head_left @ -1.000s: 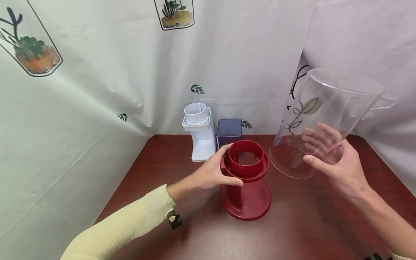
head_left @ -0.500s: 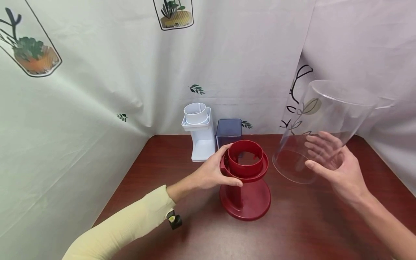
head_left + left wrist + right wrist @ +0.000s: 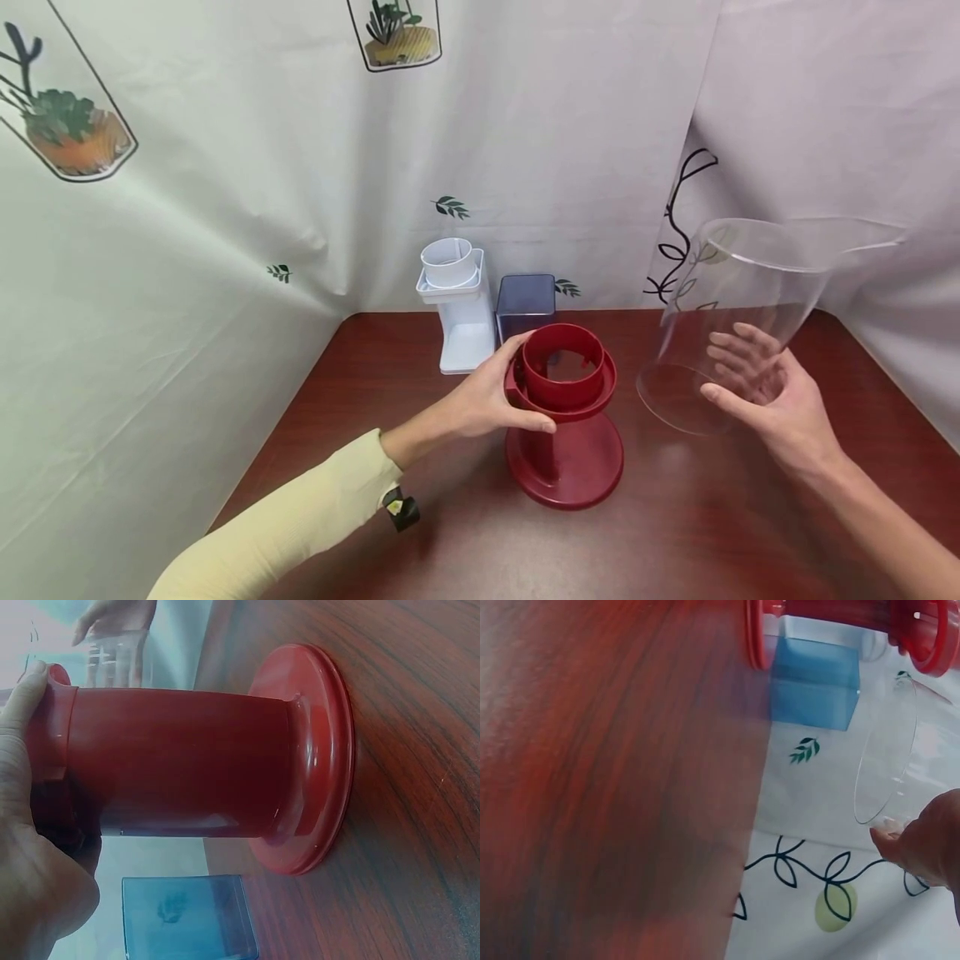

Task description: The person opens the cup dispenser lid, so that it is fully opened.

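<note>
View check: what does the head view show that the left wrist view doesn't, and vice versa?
Only the head view: the cream fabric sleeve and the white plastic stand with a ring top.
Only the left wrist view: the smooth outer face of the column of the red plastic stand, nearly end to end.
Both: that stand, gripped near its top by the left hand; the transparent cylinder in the right hand; the translucent blue box; the reddish wooden table.

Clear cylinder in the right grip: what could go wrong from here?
The clear cylinder, tilted and held one-handed, might slip from the right grip. It could also knock the nearby red stand. That might tip the red stand, which the left grip holds near its top.
</note>
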### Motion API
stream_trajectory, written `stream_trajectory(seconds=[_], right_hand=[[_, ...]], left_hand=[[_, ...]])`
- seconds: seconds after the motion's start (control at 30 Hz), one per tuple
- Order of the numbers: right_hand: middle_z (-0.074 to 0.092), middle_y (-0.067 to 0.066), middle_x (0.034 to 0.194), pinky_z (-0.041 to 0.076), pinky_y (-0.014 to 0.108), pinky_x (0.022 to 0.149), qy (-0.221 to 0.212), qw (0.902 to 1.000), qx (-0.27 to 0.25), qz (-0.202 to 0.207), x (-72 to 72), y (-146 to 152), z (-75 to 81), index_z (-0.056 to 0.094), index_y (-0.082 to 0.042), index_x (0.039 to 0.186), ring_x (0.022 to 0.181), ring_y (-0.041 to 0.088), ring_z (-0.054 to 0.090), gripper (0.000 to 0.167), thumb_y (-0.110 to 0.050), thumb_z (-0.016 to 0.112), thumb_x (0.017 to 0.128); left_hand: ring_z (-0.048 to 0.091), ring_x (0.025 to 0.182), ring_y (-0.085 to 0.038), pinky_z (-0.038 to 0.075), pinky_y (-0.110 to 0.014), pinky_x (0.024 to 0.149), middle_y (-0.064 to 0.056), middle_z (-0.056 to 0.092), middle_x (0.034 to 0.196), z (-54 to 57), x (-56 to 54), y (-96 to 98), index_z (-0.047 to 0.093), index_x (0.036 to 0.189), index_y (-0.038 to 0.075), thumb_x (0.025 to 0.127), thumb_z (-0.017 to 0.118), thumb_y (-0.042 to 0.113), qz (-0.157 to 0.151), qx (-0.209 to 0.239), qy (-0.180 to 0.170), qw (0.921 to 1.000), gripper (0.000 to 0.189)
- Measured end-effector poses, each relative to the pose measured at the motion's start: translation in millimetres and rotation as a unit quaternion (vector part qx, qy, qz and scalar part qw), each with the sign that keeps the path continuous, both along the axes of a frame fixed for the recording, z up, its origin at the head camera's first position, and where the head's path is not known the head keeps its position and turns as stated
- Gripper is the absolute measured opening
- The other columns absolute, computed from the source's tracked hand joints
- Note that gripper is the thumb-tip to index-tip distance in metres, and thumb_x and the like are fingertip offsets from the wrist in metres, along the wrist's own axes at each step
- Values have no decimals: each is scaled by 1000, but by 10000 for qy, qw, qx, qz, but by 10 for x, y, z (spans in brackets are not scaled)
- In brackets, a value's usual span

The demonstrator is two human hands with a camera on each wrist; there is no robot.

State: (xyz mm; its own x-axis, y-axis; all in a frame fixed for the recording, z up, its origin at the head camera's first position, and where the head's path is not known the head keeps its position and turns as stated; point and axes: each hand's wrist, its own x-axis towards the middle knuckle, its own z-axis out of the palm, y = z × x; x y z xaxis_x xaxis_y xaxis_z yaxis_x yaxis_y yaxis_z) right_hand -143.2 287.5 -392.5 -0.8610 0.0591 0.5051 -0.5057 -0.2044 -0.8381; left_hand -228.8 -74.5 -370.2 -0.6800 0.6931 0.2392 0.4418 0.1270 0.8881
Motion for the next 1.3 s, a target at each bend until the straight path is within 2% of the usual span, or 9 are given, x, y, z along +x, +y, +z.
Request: stream_trajectory(seconds=[0.23,0.5,0.87,1.03,1.13,1.3], right_hand=[[68,2,139,52,20,100,-169,9996,156,-151,3,33,-84,47,-7,150,123,10,66,78,33,62,85],[67,-4,137,50,15,99,-486,9963,585,-401,31,49,-158,46,-11,150,123,4,65,76,24,69,87],[67,-6,135,48,11,98,-668,9898,979,-791,6,114,-282,45,-13,150,121,1,64,77,18,75,87],[66,-11,132,48,8,96,-827,9805,1424,-1070,-17,149,-357,46,-17,148,119,-3,64,76,14,79,87],[66,-14,130,47,7,95,-942,9719,1745,-1271,-26,168,-404,46,-18,147,117,-4,64,74,10,80,87],[63,-17,131,46,6,95,-1067,9583,2196,-1486,-34,188,-473,43,-13,150,117,-6,62,75,5,82,89]], left_hand=[[55,133,-19,59,-39,98,5,52,149,-3,-5,-3,35,158,24,76,95,13,-27,9,18,10000,102],[54,135,-19,59,-39,98,5,50,150,-12,3,1,34,159,26,75,95,13,-69,66,-10,10000,104],[50,139,-20,59,-38,97,4,47,154,-40,48,1,28,161,30,76,93,9,40,178,-12,9998,110],[46,144,-24,58,-37,98,6,44,156,-67,102,4,23,163,28,75,94,9,222,242,6,9995,114],[46,144,-21,58,-36,99,7,43,157,-98,138,4,21,163,30,75,95,15,351,217,65,9991,116],[48,141,-16,57,-35,100,6,44,157,-163,212,14,18,164,32,76,95,20,663,156,238,9974,118]])
